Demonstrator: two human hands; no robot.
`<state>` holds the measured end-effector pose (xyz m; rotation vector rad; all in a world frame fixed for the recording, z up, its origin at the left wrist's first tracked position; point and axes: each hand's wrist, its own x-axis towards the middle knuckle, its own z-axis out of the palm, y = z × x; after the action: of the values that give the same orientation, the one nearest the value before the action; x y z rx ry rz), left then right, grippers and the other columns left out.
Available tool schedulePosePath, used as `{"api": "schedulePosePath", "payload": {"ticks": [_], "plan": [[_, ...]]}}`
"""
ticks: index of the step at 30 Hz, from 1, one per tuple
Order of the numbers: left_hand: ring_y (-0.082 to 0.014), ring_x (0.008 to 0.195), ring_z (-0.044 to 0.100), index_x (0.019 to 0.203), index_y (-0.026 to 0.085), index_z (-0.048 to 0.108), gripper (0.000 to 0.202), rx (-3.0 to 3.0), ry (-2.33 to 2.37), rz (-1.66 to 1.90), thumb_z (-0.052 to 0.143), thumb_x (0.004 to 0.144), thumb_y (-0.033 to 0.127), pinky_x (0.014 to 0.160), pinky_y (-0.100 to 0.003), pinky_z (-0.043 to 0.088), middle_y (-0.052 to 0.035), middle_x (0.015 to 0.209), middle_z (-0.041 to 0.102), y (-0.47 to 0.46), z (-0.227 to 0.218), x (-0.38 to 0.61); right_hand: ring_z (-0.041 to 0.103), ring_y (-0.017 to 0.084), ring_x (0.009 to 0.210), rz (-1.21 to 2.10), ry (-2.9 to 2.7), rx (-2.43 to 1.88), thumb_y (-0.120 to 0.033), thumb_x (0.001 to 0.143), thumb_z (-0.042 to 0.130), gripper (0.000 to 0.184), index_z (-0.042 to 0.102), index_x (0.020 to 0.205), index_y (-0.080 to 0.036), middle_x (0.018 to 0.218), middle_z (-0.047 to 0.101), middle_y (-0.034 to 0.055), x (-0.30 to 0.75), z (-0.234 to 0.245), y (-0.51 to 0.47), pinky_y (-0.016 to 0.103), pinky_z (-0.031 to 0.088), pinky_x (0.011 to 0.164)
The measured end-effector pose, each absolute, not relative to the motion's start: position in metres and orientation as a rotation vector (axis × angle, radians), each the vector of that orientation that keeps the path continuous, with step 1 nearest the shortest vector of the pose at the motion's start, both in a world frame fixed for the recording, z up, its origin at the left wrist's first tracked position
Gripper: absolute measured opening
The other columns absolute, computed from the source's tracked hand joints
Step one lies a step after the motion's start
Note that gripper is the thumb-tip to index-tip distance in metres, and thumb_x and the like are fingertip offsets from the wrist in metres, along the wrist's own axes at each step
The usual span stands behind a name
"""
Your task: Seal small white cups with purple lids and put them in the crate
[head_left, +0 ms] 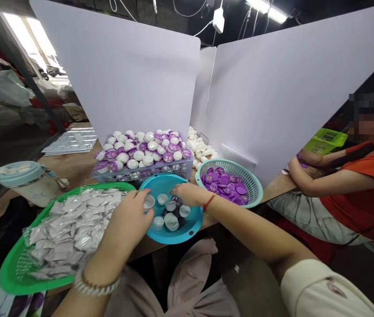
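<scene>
My left hand [130,219] reaches over the rim of a blue round bowl [187,230], its fingers closed on a small white cup [148,202]. My right hand [188,194] hovers over the same bowl with fingers curled down among several small white cups [171,221] and a dark packet; what it holds is hidden. A red string circles my right wrist and a beaded bracelet my left.
A green basket [11,273] of silvery sachets lies at the left. A grey crate [173,168] holds white and purple capped jars. A teal basket [252,185] holds purple lids. White partition boards stand behind. Another person in orange sits at the right. A lidded jug [24,178] stands far left.
</scene>
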<state>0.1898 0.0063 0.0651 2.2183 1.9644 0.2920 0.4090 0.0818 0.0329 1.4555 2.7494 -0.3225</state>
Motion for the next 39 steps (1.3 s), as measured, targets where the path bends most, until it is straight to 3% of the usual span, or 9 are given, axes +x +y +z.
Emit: {"api": "schedulePosePath", "payload": {"ticks": [5,10,13,17,21,25,31,36,39], "plan": [[-0.034,0.11,0.071,0.134,0.021,0.072,0.052,1.97,2.092,0.563,0.049,0.089,0.028,0.102,-0.047,0.055,-0.0156,0.124,0.063,-0.013,0.056,0.095,0.073,0.022,0.106,-0.24,2.454,1.368,-0.035,0.103,0.071,0.029,0.07,0.124,-0.015,0.123,0.072,0.0088,0.379,0.011,0.107,0.043,0.064,0.093],[-0.032,0.114,0.07,0.121,0.024,0.079,0.043,1.892,2.156,0.382,0.053,0.086,0.026,0.106,-0.044,0.054,-0.0124,0.12,0.064,-0.026,0.039,0.035,0.076,0.031,0.105,-0.075,2.52,1.48,-0.019,0.099,0.07,0.015,0.074,0.109,-0.009,0.116,0.075,0.0201,0.376,0.047,0.089,0.041,0.06,0.087],[-0.0308,0.11,0.071,0.112,0.029,0.084,0.033,1.995,2.055,0.234,0.065,0.085,0.03,0.108,-0.043,0.053,-0.0104,0.119,0.066,-0.024,0.033,0.049,0.075,0.029,0.107,-0.093,2.743,1.495,-0.03,0.102,0.068,0.018,0.073,0.111,-0.016,0.119,0.076,0.0153,0.365,0.071,0.07,0.036,0.057,0.087],[-0.04,0.119,0.067,0.123,0.028,0.081,0.036,2.069,2.077,0.138,0.067,0.09,0.028,0.1,-0.05,0.054,-0.0165,0.126,0.065,-0.005,0.031,0.086,0.071,0.018,0.081,-0.745,3.158,1.444,-0.028,0.09,0.079,0.017,0.065,0.083,-0.021,0.091,0.077,0.0025,0.348,0.069,0.044,0.027,0.052,0.072],[-0.0382,0.125,0.064,0.129,0.026,0.075,0.04,2.084,2.064,0.076,0.074,0.089,0.02,0.1,-0.052,0.053,-0.0145,0.133,0.065,0.02,0.03,0.108,0.069,0.018,0.073,-1.456,3.127,1.552,-0.03,0.082,0.084,0.031,0.067,0.107,-0.026,0.08,0.073,-0.0025,0.349,0.05,0.023,0.03,0.054,0.069],[-0.0303,0.113,0.067,0.104,0.017,0.078,0.014,2.02,2.027,0.105,0.071,0.096,0.026,0.098,-0.05,0.053,-0.0106,0.12,0.071,0.032,0.035,0.111,0.073,0.022,0.081,-1.781,2.959,1.646,-0.038,0.083,0.082,0.023,0.069,0.096,-0.024,0.087,0.077,0.0029,0.355,0.042,0.012,0.035,0.057,0.073],[-0.029,0.099,0.069,0.106,0.028,0.084,0.033,1.959,1.737,0.505,0.056,0.101,0.045,0.089,-0.04,0.051,-0.0084,0.107,0.069,0.01,0.063,0.112,0.067,0.033,0.128,-2.015,2.981,1.616,-0.038,0.077,0.09,0.027,0.068,0.076,-0.022,0.135,0.073,0.0122,0.343,0.038,0.018,0.044,0.058,0.096],[-0.0286,0.111,0.065,0.118,0.028,0.072,0.028,1.806,1.462,0.778,0.063,0.094,0.038,0.099,-0.041,0.051,-0.0064,0.117,0.068,-0.012,0.068,0.128,0.073,0.02,0.078,-2.425,2.915,1.543,-0.043,0.076,0.095,0.041,0.066,0.099,-0.026,0.083,0.075,-0.0001,0.332,0.041,0.023,0.036,0.061,0.074],[-0.0255,0.106,0.063,0.133,0.026,0.052,0.047,1.662,1.392,0.904,0.066,0.088,0.029,0.095,-0.041,0.052,-0.0076,0.127,0.063,-0.02,0.057,0.138,0.074,0.019,0.077,-2.626,2.856,1.612,-0.042,0.074,0.096,0.048,0.064,0.107,-0.028,0.082,0.075,-0.0021,0.329,0.045,0.02,0.033,0.062,0.072]]}}
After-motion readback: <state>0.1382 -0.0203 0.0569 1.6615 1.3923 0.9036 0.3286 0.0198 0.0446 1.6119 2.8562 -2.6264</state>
